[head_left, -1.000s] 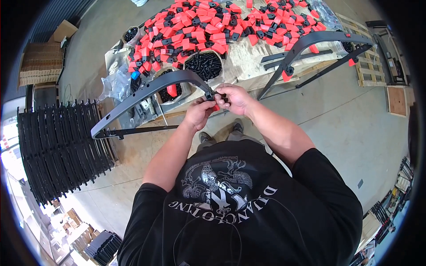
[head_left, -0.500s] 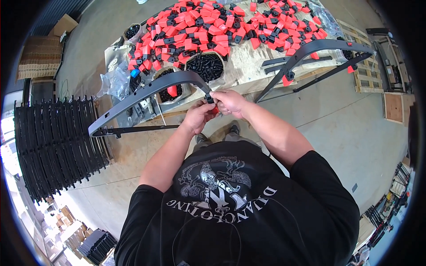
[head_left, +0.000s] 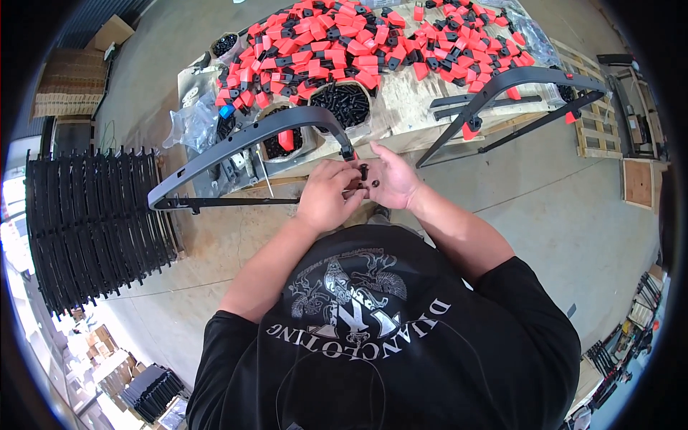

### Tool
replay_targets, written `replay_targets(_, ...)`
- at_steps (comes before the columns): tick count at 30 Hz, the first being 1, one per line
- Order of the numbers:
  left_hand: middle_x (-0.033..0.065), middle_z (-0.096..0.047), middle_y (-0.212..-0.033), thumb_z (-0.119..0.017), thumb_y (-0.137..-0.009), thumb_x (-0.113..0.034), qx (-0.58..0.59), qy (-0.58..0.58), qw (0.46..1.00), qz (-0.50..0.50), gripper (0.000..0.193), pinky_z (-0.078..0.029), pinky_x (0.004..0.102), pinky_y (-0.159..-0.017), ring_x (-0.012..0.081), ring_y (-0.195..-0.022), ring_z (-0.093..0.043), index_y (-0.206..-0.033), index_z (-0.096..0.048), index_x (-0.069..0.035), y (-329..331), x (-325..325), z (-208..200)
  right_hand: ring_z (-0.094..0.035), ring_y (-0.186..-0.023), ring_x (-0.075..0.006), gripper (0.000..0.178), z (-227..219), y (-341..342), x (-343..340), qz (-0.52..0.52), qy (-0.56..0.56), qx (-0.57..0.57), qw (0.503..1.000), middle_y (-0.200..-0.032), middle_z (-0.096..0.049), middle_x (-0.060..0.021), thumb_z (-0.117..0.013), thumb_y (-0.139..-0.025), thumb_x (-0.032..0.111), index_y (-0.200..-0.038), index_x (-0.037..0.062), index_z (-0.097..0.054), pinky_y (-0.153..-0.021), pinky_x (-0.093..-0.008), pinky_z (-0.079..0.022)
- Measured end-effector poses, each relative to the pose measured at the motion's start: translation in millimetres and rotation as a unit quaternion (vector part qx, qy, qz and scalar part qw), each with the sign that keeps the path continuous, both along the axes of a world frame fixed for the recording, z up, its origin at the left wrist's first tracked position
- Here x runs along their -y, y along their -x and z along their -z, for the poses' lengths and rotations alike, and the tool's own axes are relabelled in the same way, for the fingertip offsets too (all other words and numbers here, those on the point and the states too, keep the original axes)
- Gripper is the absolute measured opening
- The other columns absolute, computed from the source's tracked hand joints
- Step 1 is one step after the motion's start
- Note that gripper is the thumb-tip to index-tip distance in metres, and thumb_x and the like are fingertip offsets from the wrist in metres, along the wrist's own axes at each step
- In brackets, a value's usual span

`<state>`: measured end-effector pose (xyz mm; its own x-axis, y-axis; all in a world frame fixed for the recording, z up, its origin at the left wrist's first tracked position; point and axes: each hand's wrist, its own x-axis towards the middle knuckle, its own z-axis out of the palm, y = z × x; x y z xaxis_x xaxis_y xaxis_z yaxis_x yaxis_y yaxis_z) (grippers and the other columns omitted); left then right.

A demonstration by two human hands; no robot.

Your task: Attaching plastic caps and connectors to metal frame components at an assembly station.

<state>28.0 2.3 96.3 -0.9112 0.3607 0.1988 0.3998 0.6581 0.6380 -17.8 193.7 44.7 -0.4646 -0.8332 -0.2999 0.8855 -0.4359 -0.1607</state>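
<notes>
Left hand (head_left: 326, 201) grip on bolt (head_left: 363, 173), seemingly upright

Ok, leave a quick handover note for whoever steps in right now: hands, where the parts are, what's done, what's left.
Left hand: fingers pinched at the small black bolts, beside the end of the curved grey metal frame.
Right hand: open palm up, holding a few small black bolts.
Frame: arched over the plywood work table, its thin black bar running left.
On the table: a pile of red and black plastic caps, a tub of black screws, a second curved grey frame.
Done: a red piece shows at this frame's end.
Left: bolts not yet in the frame.
</notes>
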Motion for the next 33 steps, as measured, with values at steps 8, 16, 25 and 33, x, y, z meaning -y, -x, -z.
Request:
replay_targets(8,0.0083,-0.069,-0.101,-0.081,-0.078,-0.017,-0.034,0.004,0.999,-0.025,0.022,-0.051,0.0412,-0.087,0.0308,-0.097,-0.062,-0.096,-0.074,-0.007,-6.2,6.2,4.1,-0.064,-0.088,-0.0206,0.043,10.8,-11.0,11.5,0.029,-0.155,-0.001,0.988,-0.100,-0.066,-0.0087,-0.054,-0.102,0.044,-0.111,0.0037,-0.064,-0.077,-0.0359,-0.052)
replay_targets(16,0.0091,-0.069,-0.098,-0.083,-0.077,-0.020,-0.007,-0.003,0.998,-0.067,0.023,-0.053,0.0406,-0.081,0.0305,-0.093,-0.064,-0.095,-0.075,-0.008,-7.0,15.6,16.2,-0.045,-0.059,-0.0065,0.011,23.0,-18.3,3.9,-0.019,-0.167,-0.068,0.983,-0.085,-0.064,-0.0014,-0.065,-0.095,0.012,-0.102,0.0034,-0.066,-0.050,-0.0224,-0.030)
replay_targets(25,0.0097,-0.070,-0.087,-0.075,-0.091,-0.025,0.215,-0.070,0.952,-0.205,0.024,-0.053,0.0331,-0.068,0.0186,-0.075,-0.065,-0.098,-0.073,-0.002,7.1,14.1,27.3,-0.055,-0.066,-0.0118,0.021,28.5,3.7,8.9,0.023,-0.437,-0.337,0.834,-0.088,-0.068,-0.0057,-0.070,-0.093,0.020,-0.103,0.0025,-0.065,-0.057,-0.0279,-0.042)
replay_targets(33,-0.0026,-0.049,-0.069,-0.047,-0.109,-0.037,0.454,-0.374,0.758,-0.281,0.036,-0.036,0.0293,-0.053,0.0123,-0.058,-0.042,-0.087,-0.057,-0.010,43.3,15.6,93.9,-0.068,-0.087,-0.0406,0.025,-3.5,18.5,23.9,-0.029,-0.610,-0.580,0.539,-0.089,-0.069,-0.0214,-0.062,-0.094,0.026,-0.103,0.0028,-0.062,-0.077,-0.0506,-0.052)
